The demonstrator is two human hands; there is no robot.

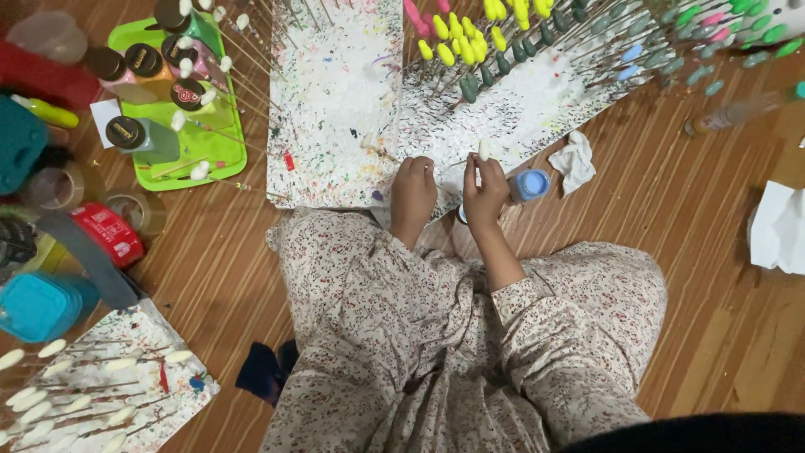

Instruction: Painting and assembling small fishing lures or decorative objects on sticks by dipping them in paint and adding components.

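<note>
My left hand (412, 191) rests closed at the near edge of a paint-spattered white sheet (335, 109), fingers curled; what it pinches is hidden. My right hand (485, 195) is closed around a thin stick with a white oval bud (483, 148) at its tip, held upright. Just right of that hand stands a small blue paint bottle (530, 184). Beyond the hands, rows of painted buds on sticks lie fanned out: yellow ones (465, 42), dark green ones (503, 63), and paler green ones (713, 50).
A green tray (205, 138) with dark-capped paint bottles sits far left. A crumpled white tissue (575, 161) lies right of the bottle, and a white cloth (778, 226) is at the right edge. Unpainted white buds on sticks (84, 394) lie near left. Tape rolls and a teal box (38, 306) crowd the left.
</note>
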